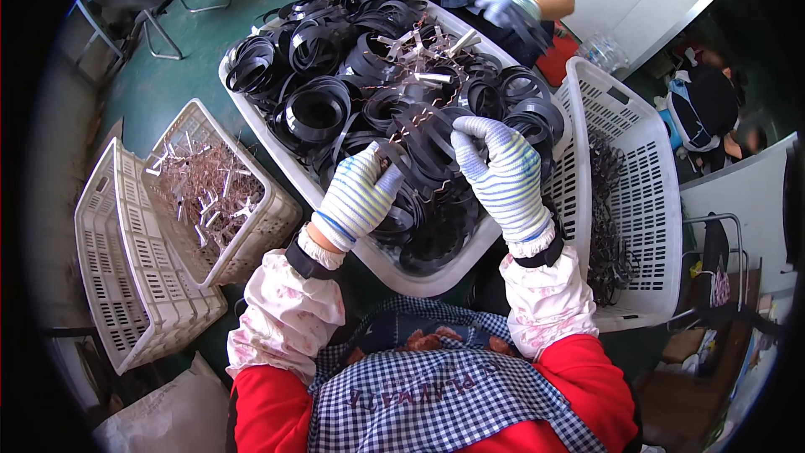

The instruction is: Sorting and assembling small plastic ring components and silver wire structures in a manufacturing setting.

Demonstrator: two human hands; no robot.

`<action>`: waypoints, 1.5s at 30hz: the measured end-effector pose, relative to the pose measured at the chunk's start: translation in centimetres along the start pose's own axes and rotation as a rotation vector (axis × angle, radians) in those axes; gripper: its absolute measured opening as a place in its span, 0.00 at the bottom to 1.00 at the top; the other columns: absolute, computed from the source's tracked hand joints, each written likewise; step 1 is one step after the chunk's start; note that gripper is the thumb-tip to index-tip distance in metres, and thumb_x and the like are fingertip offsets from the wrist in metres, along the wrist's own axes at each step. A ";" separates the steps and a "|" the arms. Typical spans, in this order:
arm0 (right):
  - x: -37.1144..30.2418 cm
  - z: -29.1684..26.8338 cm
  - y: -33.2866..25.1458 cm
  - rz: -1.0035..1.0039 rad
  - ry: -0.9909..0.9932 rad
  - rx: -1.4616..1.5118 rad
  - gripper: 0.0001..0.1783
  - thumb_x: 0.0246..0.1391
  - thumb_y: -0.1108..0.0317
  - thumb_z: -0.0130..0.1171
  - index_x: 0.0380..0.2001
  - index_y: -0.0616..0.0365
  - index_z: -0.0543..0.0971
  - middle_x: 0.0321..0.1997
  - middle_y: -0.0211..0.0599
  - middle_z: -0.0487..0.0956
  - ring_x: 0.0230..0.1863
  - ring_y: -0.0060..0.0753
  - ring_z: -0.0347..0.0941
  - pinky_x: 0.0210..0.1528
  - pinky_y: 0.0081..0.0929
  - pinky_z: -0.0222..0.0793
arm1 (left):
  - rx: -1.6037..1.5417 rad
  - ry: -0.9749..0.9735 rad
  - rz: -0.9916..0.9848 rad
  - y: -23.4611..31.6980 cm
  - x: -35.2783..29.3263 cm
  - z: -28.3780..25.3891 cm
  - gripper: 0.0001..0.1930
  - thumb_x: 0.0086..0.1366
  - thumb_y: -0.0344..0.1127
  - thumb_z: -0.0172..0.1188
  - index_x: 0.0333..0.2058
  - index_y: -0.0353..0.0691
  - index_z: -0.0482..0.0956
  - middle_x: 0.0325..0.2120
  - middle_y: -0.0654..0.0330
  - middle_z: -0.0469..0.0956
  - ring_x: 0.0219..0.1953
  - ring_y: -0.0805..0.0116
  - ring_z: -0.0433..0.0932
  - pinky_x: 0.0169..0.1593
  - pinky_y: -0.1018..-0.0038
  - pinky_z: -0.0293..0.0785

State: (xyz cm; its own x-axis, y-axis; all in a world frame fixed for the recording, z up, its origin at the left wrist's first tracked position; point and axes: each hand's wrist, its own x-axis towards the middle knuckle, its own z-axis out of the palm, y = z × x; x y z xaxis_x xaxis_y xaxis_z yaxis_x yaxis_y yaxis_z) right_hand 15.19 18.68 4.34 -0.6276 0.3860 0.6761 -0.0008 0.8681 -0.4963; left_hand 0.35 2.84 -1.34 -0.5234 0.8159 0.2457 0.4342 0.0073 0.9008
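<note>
Between my hands is a loose bundle of narrow black strips [426, 139], with a wavy copper-coloured wire [411, 127] running along it. My left hand [356, 197], in a white glove with thin stripes, pinches the strips' left end between thumb and fingers. At the right end, my right hand [503, 174], gloved alike, has thumb and forefinger closed on the strips; their tips partly hide the grip. Both hands are above a large white tub [394, 278] heaped with coiled black strips [317, 109]. Pale clips with copper wires [432, 54] lie on top of the heap.
At the left, a white crate [220, 267] holds tangled copper wires with pale clips, beside another slatted crate [109, 285]. A white slotted basket [662, 226] with dark strips stands at the right. Across the tub, a co-worker's gloved hand [508, 10] holds dark strips.
</note>
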 end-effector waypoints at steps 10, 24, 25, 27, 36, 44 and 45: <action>0.5 -1.1 -0.3 0.146 -0.013 0.207 0.16 0.63 0.59 0.65 0.44 0.62 0.83 0.38 0.44 0.85 0.36 0.36 0.82 0.43 0.27 0.76 | -0.317 -0.005 -0.226 0.7 -0.2 -0.6 0.10 0.70 0.35 0.60 0.45 0.35 0.80 0.26 0.64 0.80 0.25 0.75 0.78 0.30 0.76 0.72; -0.4 -3.8 3.3 0.569 -0.297 0.532 0.15 0.60 0.57 0.69 0.39 0.59 0.83 0.28 0.20 0.79 0.30 0.10 0.68 0.35 0.15 0.67 | -0.556 -0.096 -0.286 2.1 -0.3 -0.6 0.13 0.74 0.43 0.57 0.44 0.39 0.77 0.23 0.68 0.77 0.16 0.83 0.69 0.20 0.84 0.62; -0.4 -4.6 2.9 0.583 -0.333 0.476 0.16 0.60 0.56 0.69 0.38 0.59 0.83 0.28 0.19 0.79 0.30 0.11 0.68 0.36 0.15 0.68 | -0.560 -0.123 -0.282 2.0 -0.2 -0.4 0.13 0.74 0.43 0.57 0.44 0.39 0.77 0.23 0.68 0.77 0.16 0.83 0.69 0.20 0.84 0.62; -0.3 -5.8 1.9 0.542 -0.312 0.399 0.18 0.60 0.54 0.68 0.36 0.60 0.82 0.27 0.26 0.79 0.30 0.19 0.71 0.38 0.23 0.70 | -0.531 -0.156 -0.257 1.6 -0.1 0.0 0.14 0.73 0.42 0.59 0.47 0.38 0.77 0.25 0.66 0.79 0.18 0.81 0.70 0.22 0.83 0.64; -5.8 -23.7 2.5 0.651 0.023 -0.185 0.19 0.62 0.53 0.65 0.39 0.61 0.83 0.29 0.34 0.82 0.31 0.23 0.75 0.38 0.25 0.72 | -0.531 -0.158 -0.038 0.6 1.2 1.0 0.33 0.74 0.50 0.54 0.70 0.38 0.58 0.65 0.48 0.68 0.55 0.61 0.79 0.57 0.67 0.76; -17.0 -30.6 19.1 0.987 0.066 -0.864 0.24 0.62 0.46 0.61 0.44 0.59 0.83 0.43 0.50 0.85 0.45 0.54 0.81 0.51 0.42 0.74 | -0.458 -0.081 -0.048 -1.8 1.9 1.3 0.30 0.75 0.47 0.54 0.68 0.38 0.62 0.63 0.48 0.70 0.50 0.65 0.82 0.53 0.70 0.78; -18.8 -30.3 22.1 1.020 0.086 -0.846 0.25 0.62 0.46 0.61 0.45 0.59 0.83 0.43 0.51 0.85 0.46 0.55 0.80 0.52 0.42 0.74 | -0.445 -0.077 -0.046 -2.0 2.0 1.4 0.30 0.75 0.47 0.54 0.68 0.38 0.62 0.63 0.48 0.70 0.50 0.65 0.82 0.53 0.70 0.78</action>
State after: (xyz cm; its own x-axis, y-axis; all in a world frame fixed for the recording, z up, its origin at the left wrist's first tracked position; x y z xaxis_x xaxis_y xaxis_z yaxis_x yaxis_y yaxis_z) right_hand 50.55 40.05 -2.83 -0.0067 0.9675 0.2528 0.9395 0.0927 -0.3298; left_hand -0.49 5.22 -3.12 -0.4713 0.8613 0.1900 0.0454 -0.1915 0.9804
